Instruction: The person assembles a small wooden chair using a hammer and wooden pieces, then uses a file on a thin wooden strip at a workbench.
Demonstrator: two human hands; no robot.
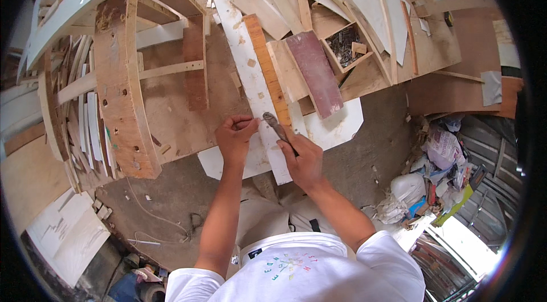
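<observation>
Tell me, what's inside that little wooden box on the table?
The box holds a dark heap of thin metal bits, maybe nails, and a small wood block. Its bottom is hidden under them.

White and pink plastic bags (pixel 433 171) heaped on floor at right.

Plywood workbench (pixel 188 119) strewn with a long white board (pixel 245 68), orange wooden ruler (pixel 268 68), reddish plank (pixel 316 74), small box of nails (pixel 345 45), curved timber frame (pixel 117 85)

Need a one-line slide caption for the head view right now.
Left hand steadies a white board while the right hand holds a tool on it.
</observation>
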